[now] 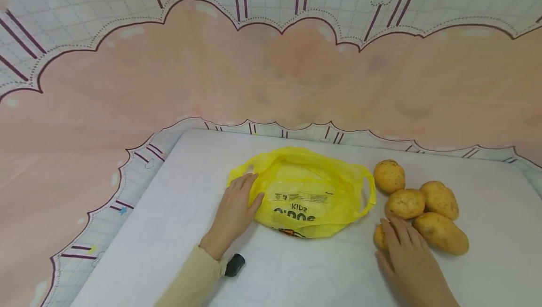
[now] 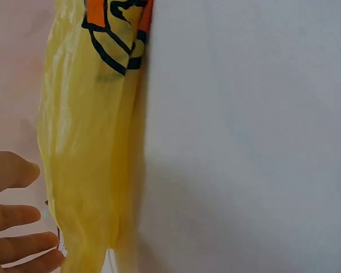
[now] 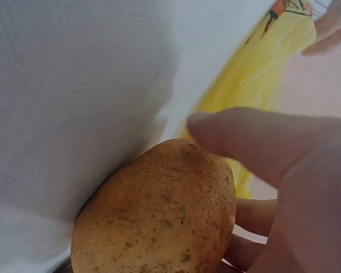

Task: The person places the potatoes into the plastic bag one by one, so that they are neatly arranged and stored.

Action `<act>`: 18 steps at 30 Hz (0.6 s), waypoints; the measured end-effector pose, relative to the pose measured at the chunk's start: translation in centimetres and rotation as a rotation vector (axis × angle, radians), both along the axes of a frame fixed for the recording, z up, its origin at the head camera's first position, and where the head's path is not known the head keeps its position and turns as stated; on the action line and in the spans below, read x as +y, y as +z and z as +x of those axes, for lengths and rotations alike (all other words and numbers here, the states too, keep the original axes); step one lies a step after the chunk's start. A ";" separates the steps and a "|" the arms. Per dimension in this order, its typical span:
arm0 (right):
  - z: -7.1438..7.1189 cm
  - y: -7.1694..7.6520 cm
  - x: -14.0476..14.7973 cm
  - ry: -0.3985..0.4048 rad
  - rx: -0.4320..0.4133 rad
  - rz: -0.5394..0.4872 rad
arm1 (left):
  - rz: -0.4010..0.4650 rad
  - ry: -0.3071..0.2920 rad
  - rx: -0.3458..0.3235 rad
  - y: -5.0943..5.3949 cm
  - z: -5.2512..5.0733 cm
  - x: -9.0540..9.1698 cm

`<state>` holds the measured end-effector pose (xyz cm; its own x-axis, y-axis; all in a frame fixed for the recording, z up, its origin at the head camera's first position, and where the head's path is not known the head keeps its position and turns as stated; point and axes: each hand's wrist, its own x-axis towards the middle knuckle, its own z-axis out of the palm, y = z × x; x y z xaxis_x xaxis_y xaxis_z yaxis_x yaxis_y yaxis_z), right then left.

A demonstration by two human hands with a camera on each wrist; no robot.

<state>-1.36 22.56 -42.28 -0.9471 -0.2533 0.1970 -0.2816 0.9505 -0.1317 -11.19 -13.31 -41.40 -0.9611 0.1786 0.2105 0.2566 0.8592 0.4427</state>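
A yellow plastic bag with dark print lies on the white table, its mouth spread wide. At its left side is my left hand, fingers extended by the handle; the left wrist view shows these fingers spread beside the yellow plastic. My right hand is at the nearest potato, mostly hidden under it. In the right wrist view this potato rests on the table, with the straight thumb along one side and the fingers partly hidden behind. Whether the thumb touches it is unclear.
Several more potatoes cluster right of the bag, among them a round one at the back and a long one beside my right hand. A patterned pink cloth hangs behind the white table. A black object sits at my left cuff.
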 end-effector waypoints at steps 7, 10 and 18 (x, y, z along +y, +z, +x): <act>-0.2 0.0 0.1 0.030 0.045 0.032 | 0.000 0.012 -0.012 -0.2 -0.8 0.2; -0.3 0.2 0.1 0.033 0.025 0.033 | 0.007 0.020 -0.011 -0.4 -1.1 0.1; -0.6 0.4 0.1 0.026 -0.010 0.026 | 0.036 0.051 -0.059 -0.7 -1.9 -0.2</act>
<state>-1.93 22.63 -41.88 -0.9420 -0.2830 0.1803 -0.3053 0.9458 -0.1105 -13.12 -13.50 -42.13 -0.9797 0.1222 0.1586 0.1853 0.8537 0.4866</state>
